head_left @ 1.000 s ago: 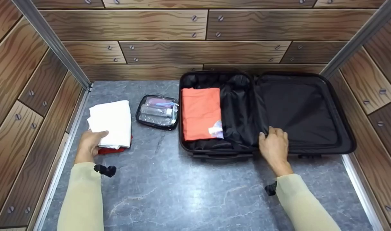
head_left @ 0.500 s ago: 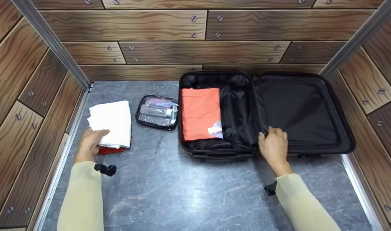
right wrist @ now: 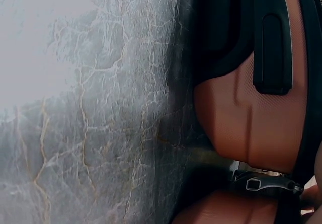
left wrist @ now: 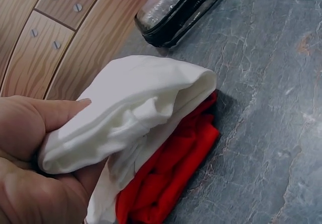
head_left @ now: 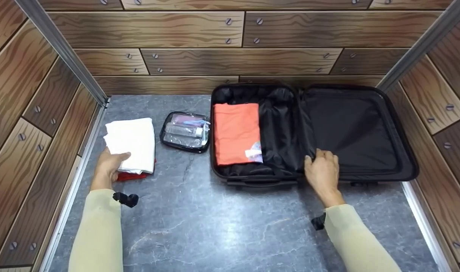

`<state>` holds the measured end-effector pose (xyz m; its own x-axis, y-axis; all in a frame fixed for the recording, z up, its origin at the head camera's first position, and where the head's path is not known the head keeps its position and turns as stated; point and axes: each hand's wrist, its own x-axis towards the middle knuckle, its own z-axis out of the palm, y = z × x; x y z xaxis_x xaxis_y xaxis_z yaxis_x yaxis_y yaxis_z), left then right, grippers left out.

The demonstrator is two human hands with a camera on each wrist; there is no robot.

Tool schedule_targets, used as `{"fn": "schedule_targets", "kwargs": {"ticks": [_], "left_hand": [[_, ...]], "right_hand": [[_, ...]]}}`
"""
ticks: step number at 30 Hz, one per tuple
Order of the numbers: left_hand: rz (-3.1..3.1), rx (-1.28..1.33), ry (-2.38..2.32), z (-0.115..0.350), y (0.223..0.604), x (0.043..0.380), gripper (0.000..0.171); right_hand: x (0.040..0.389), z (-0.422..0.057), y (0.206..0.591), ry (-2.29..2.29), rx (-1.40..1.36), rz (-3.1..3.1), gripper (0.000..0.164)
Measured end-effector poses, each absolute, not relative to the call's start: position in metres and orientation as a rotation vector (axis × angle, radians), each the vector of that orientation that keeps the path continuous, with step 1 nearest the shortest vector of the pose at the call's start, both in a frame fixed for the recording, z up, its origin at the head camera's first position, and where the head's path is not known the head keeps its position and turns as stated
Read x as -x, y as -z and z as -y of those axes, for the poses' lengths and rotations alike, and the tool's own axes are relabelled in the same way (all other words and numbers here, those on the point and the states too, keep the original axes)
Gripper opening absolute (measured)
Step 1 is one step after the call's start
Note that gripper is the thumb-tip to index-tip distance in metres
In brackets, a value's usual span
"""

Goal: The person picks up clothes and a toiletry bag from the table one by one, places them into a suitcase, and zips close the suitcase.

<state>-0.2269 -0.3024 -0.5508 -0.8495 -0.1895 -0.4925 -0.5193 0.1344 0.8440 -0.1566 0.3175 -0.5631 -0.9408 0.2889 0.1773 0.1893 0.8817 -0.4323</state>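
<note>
At the left, my left hand [head_left: 108, 167] pinches the near left corner of a folded white garment [head_left: 135, 141], thumb on top and fingers beneath. In the left wrist view the white garment [left wrist: 146, 83] is raised at the held end, its layers gaping. A folded red garment [left wrist: 171, 168] lies under it on the floor. My right hand [head_left: 323, 175] grips the near rim of the open black-lined suitcase [head_left: 366, 132], close to the hinge; its fingertips curl over the edge. In the right wrist view, the suitcase's outer shell [right wrist: 251, 128] is reddish-brown.
A folded orange garment [head_left: 237, 132] with a printed patch lies in the suitcase's left half. Between the suitcase and the white garment sits a clear zip pouch [head_left: 182, 139] holding bottles. Wood-patterned walls [head_left: 199, 62] enclose the grey marbled surface [head_left: 215, 223] on three sides.
My left hand has shifted very slightly to the right, and the held corner of the white garment with it. The right hand and suitcase stay as they were.
</note>
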Motion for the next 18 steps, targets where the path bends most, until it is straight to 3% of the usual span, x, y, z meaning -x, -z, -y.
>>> {"fn": "schedule_targets", "kwargs": {"ticks": [6, 13, 18], "left_hand": [[-2.063, 0.693, -1.864, 0.304, 0.551, 0.226, 0.08], [-1.804, 0.697, -2.034, 0.312, 0.554, 0.222, 0.042], [-2.046, 0.753, -1.77, 0.312, 0.557, 0.22, 0.071]], "right_hand": [[0.156, -0.317, 0.563, -0.617, 0.369, 2.811, 0.056], [0.156, -0.318, 0.565, -0.578, 0.338, 2.803, 0.055], [0.156, -0.318, 0.565, -0.578, 0.339, 2.816, 0.056]]}}
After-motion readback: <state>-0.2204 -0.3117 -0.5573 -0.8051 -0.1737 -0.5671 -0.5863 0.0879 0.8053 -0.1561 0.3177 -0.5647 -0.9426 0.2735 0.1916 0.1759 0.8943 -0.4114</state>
